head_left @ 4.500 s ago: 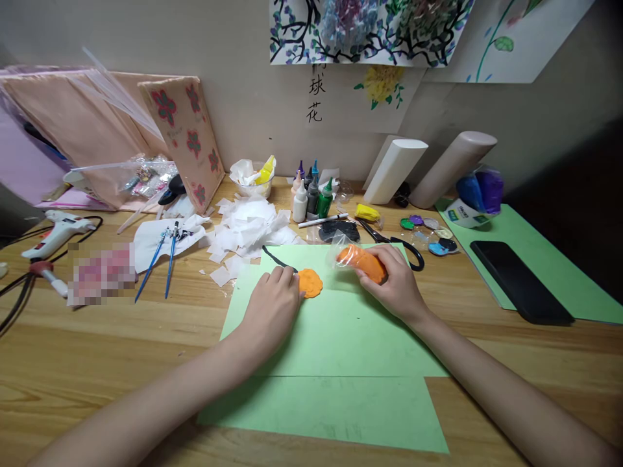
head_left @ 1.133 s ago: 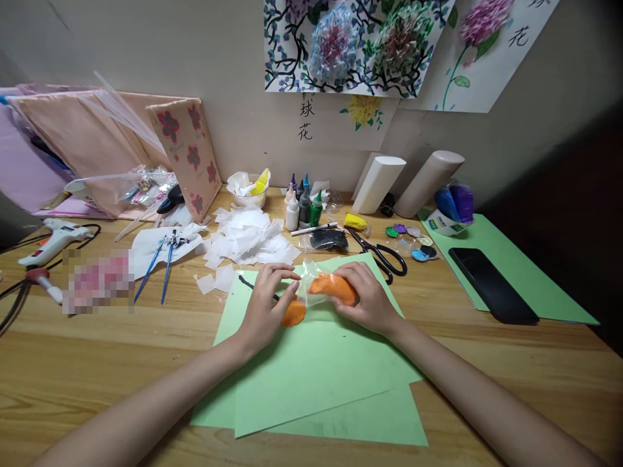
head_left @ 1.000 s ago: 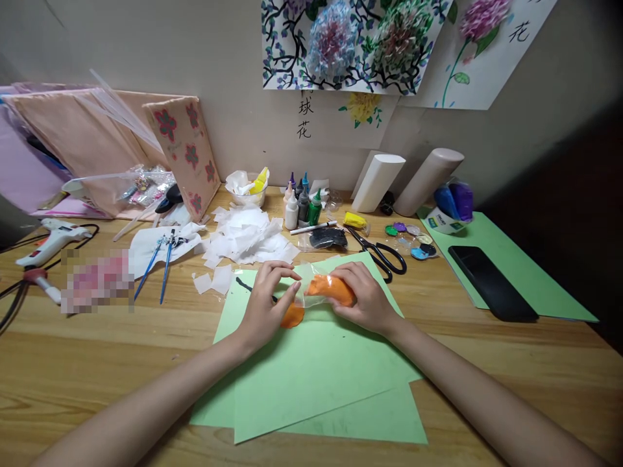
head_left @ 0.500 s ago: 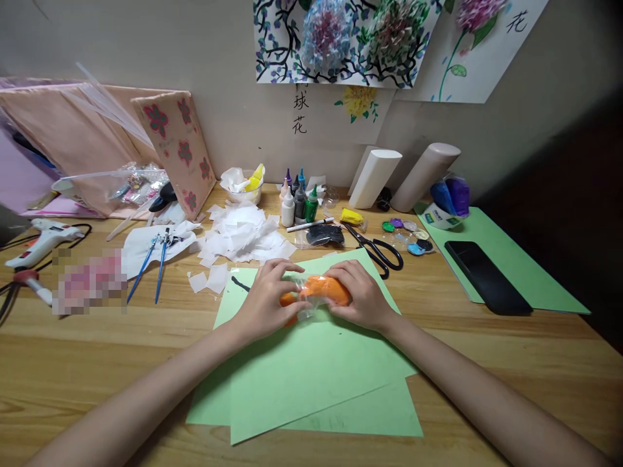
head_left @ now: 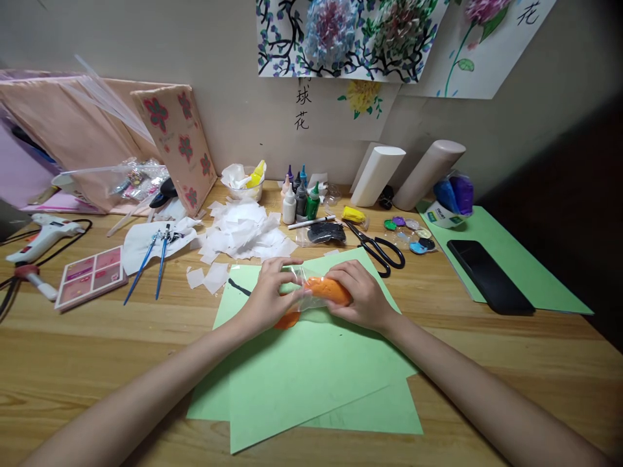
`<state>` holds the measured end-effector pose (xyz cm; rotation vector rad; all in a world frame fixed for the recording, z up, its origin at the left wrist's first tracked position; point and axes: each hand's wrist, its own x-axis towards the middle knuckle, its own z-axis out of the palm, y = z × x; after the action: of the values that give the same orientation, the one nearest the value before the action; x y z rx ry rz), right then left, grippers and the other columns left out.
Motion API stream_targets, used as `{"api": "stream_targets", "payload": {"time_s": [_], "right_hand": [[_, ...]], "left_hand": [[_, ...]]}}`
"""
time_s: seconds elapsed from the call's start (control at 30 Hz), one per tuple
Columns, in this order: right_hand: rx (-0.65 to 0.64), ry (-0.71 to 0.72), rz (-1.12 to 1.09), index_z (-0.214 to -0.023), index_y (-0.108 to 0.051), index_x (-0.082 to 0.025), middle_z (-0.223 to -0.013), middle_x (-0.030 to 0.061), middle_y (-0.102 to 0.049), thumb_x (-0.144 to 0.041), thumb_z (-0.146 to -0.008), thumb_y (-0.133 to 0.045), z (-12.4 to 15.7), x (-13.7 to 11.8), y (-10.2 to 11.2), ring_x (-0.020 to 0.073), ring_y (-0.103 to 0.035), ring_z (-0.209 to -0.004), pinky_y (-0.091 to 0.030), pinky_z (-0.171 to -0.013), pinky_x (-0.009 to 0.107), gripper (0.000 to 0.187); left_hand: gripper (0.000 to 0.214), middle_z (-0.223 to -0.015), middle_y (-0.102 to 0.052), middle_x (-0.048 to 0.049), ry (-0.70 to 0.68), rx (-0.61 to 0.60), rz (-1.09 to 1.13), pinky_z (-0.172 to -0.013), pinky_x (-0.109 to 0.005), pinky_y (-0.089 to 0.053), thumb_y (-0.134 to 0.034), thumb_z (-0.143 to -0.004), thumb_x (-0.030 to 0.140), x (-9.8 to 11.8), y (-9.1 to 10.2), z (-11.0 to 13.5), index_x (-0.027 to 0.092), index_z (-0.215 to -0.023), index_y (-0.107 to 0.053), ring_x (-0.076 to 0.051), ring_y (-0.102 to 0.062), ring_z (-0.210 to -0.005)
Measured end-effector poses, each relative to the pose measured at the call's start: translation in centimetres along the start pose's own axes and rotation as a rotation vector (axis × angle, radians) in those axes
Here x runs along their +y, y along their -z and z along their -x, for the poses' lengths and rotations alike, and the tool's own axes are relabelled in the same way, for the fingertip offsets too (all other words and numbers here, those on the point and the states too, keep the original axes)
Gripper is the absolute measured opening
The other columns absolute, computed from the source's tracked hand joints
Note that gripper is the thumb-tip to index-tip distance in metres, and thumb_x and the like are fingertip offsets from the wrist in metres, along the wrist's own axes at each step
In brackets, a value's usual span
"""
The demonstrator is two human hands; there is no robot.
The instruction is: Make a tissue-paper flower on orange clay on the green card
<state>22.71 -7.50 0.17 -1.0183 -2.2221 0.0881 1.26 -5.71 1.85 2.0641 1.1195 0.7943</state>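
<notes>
My right hand [head_left: 363,295] is wrapped round a lump of orange clay [head_left: 327,288] inside a clear plastic bag [head_left: 304,299]. My left hand [head_left: 268,297] pinches the open end of that bag, fingers closed on the plastic. Both hands hover over two overlapping light green paper sheets [head_left: 311,376]. A flat orange clay disc [head_left: 287,320] lies on the paper, mostly hidden under my left hand. A thin black clay strip [head_left: 238,287] lies on the paper just left of my left hand.
Behind the paper lie white paper scraps [head_left: 243,237], small paint bottles [head_left: 299,198], black scissors [head_left: 377,246] and a black phone [head_left: 489,275] on a green mat. At the left are two blue brushes [head_left: 150,263], a pink palette [head_left: 90,275] and a glue gun [head_left: 41,237].
My left hand left the flat orange disc and took hold of the bag's open end. The top green sheet has turned askew. Both hands have drawn closer together.
</notes>
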Motion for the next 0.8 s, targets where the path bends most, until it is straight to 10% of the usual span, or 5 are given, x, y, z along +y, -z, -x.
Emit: {"api": "stream_targets", "payload": {"time_s": [0.47, 0.8], "right_hand": [[0.017, -0.006, -0.041, -0.098, -0.054, -0.019, -0.088, 0.0082, -0.058, -0.021, -0.072, -0.060, -0.08, -0.25, 0.10, 0.0241, -0.052, -0.081, -0.046, -0.071, 0.039, 0.026], [0.002, 0.107, -0.015, -0.098, -0.053, -0.020, -0.087, 0.0078, -0.060, -0.025, -0.074, -0.057, 0.07, -0.07, -0.05, 0.0245, -0.053, -0.081, -0.047, -0.070, 0.039, 0.025]], "left_hand": [[0.016, -0.114, -0.057, -0.0036, 0.000, 0.091, -0.031, -0.100, -0.046, -0.033, -0.058, -0.083, 0.027, 0.76, 0.40, 0.00, 0.022, -0.071, -0.068, -0.025, -0.042, -0.113], [0.008, -0.120, -0.058, -0.0023, -0.081, -0.066, 0.070, -0.102, -0.047, -0.033, -0.068, -0.077, 0.030, 0.74, 0.35, -0.05, 0.023, -0.072, -0.070, -0.025, -0.042, -0.117]]}}
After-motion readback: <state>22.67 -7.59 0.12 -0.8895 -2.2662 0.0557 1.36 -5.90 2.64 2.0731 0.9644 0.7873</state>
